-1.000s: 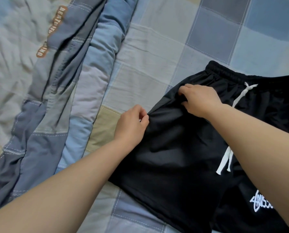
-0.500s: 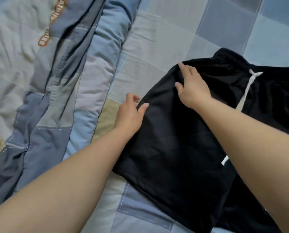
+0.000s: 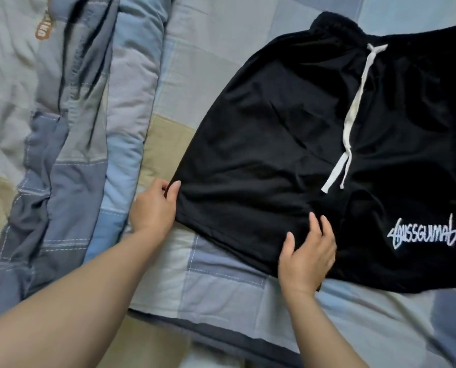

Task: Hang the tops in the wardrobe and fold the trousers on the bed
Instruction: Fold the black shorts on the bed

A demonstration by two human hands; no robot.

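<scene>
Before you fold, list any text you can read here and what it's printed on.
"MISSGUMAB", roughly, in a white scrawled script on the leg of the black shorts; the first stroke and some letters are unclear.
Brown patches with pale capitals on the rumpled quilt at the left: cut off and blurred, not readable.
Nothing else carries text.

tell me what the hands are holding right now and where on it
The left hand pinches the black shorts at the outer corner of the leg hem. The right hand rests open on the same hem, gripping nothing.
</scene>
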